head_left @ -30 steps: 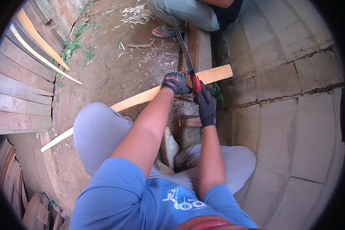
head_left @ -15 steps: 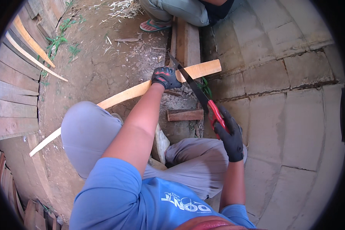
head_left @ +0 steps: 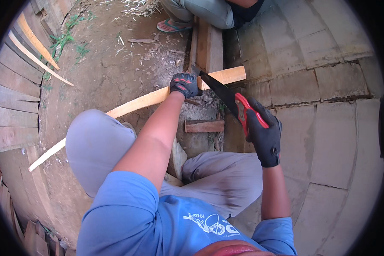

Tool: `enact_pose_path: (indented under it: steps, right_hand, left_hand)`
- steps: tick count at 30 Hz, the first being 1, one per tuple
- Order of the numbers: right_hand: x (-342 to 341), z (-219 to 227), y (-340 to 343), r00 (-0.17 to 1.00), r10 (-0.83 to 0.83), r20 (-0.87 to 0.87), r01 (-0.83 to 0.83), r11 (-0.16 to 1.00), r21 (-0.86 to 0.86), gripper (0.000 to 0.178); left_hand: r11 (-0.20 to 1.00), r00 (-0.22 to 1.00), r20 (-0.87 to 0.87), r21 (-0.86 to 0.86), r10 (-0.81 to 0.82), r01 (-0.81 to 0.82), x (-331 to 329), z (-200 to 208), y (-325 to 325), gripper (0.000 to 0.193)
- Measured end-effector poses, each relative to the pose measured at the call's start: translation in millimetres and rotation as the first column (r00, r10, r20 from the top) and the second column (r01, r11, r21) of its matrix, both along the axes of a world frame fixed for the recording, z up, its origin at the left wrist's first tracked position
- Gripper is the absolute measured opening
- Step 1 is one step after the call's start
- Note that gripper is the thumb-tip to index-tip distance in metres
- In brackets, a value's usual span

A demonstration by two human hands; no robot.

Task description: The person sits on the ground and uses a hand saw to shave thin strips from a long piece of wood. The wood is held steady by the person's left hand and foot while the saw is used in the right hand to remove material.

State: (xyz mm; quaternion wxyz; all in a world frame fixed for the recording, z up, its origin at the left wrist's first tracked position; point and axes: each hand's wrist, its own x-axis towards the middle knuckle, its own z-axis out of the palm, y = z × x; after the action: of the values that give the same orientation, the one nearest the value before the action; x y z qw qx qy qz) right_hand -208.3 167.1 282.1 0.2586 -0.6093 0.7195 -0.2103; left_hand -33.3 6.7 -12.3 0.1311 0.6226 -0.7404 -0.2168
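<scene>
My left hand (head_left: 185,85), in a black glove with red trim, is closed around a long, pale, slightly curved wooden strip (head_left: 138,104). The strip runs from the lower left, behind my raised knee, to its squared end at the right. In my right hand (head_left: 263,134), also black-gloved, is the red handle of a handsaw (head_left: 219,89). The dark blade slants up and left across the strip, just right of my left hand. Whether its teeth are in the wood I cannot tell.
Beyond the strip, a person (head_left: 196,10) in sandals sits by a wooden beam (head_left: 210,49). A short wood block (head_left: 204,126) lies below the strip. Concrete blocks (head_left: 328,141) cover the right side. Planks (head_left: 13,115) and two pale strips (head_left: 36,40) stand at left; wood shavings (head_left: 141,6) litter the ground.
My right hand has shifted up and slightly right, and its fingers now wrap more fully around the saw's handle. The saw has moved with it. My left hand stays on the strip.
</scene>
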Motion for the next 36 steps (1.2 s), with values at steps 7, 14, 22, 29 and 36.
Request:
enact_pose_path:
  steps: [7, 14, 22, 29, 36]
  right_hand:
    - [6, -36, -35, 0.988, 0.138, -0.069, -0.146, 0.979, -0.143, 0.045]
    - [7, -71, -69, 0.993, 0.122, 0.006, -0.119, 0.981, -0.152, 0.044]
    - [8, -98, -90, 0.994, 0.079, -0.077, -0.093, 0.977, -0.192, 0.043]
    - [15, -118, -102, 0.971, 0.152, -0.182, -0.199, 0.941, -0.273, 0.049]
    - [17, -131, -120, 0.982, 0.135, -0.130, -0.163, 0.955, -0.248, 0.048]
  left_hand:
    - [0.998, 0.998, -0.033, -0.029, 0.054, -0.055, -5, 4, 8, 0.063]
    - [0.997, 0.998, -0.003, 0.051, 0.064, -0.064, -3, 6, 5, 0.067]
    - [0.987, 0.993, -0.020, -0.106, 0.116, -0.117, -11, -8, 6, 0.041]
    - [0.989, 0.992, -0.011, -0.078, 0.126, -0.126, -9, -3, 6, 0.040]
    - [0.990, 0.996, 0.050, 0.121, 0.069, -0.075, -7, 6, 0, 0.079]
